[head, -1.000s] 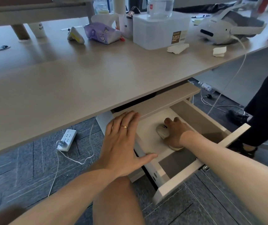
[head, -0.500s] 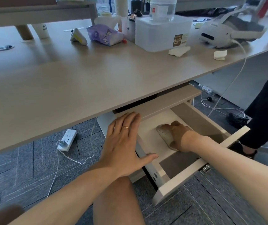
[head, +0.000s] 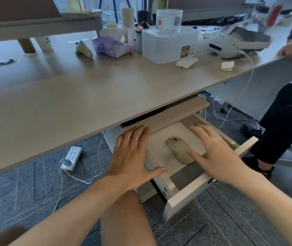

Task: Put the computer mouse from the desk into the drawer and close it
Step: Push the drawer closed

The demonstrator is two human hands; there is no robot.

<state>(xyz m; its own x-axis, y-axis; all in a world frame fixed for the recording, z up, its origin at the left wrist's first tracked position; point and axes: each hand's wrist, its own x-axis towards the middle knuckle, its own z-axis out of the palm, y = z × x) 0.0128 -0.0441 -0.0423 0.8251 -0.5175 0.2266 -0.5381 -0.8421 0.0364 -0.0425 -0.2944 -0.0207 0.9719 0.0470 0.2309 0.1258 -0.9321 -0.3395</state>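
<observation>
A beige computer mouse (head: 179,149) lies on the white floor of the open drawer (head: 186,198) under the desk (head: 88,89). My right hand (head: 214,153) hovers just above and to the right of the mouse, fingers spread, holding nothing; its thumb tip is close to the mouse's right side. My left hand (head: 132,155) lies flat on the drawer's left wall, fingers apart, thumb reaching over the edge. The drawer is pulled far out, its white front panel nearest me.
A white power strip (head: 71,158) with cables lies on the grey carpet at left. The desk holds a plastic container (head: 168,44), a tissue pack (head: 109,47) and a white headset (head: 226,46). Another person's legs (head: 283,118) are at the right.
My right hand has let go of the mouse and lifted off it, fingers now spread. The mouse stays on the drawer floor. My left hand has not moved.
</observation>
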